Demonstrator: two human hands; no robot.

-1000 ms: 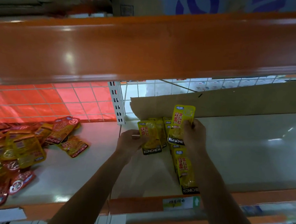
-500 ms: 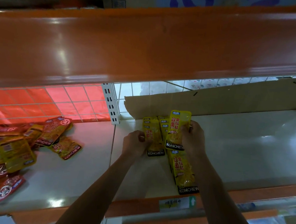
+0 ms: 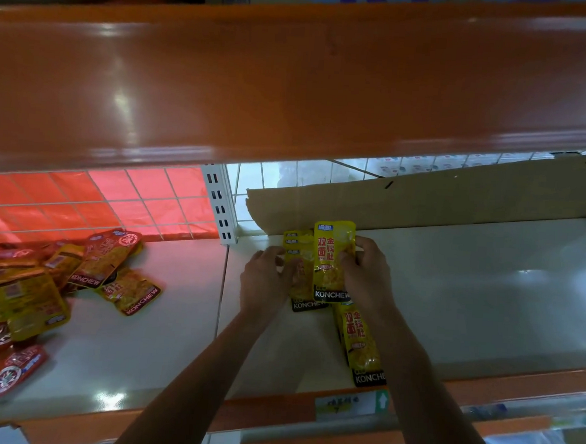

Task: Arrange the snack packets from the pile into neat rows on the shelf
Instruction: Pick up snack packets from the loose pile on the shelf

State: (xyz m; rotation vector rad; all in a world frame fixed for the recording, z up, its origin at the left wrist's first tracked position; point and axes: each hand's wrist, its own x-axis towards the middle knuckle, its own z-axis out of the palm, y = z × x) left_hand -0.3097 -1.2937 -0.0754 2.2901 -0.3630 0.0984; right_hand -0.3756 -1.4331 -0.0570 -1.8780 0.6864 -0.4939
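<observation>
- Price label [image 3: 342,404]: on the orange front lip of the shelf [image 3: 485,302], lower centre of frame.
- Pile [image 3: 40,292]: red and yellow packets heaped loose, left edge of frame, well apart from both hands; left hand nearer to it.
- Front packet [image 3: 361,342]: yellow, flat on the shelf, lower centre, long axis running up the frame, black label end toward the viewer.
- Left hand [image 3: 264,282]: centre of frame, fingers curled against the left side of the back stack, holding it in line.
- Right hand [image 3: 367,278]: just right of centre, pinching the held packet by its right edge.
- Held packet [image 3: 332,262]: yellow, between the two hands, long axis up the frame, label end nearest; overlapping the back stack on its right side, just beyond the front packet.
- Back stack [image 3: 298,256]: yellow packets overlapped, top edges close to the cardboard.
- Judged next: held packet to go down squarely to the right of the back stack, right hand placing, left hand bracing.
- Cardboard strip [image 3: 423,205]: along the back, upper right.
- Wire grid [image 3: 114,204]: behind, red-lit at left.
</observation>
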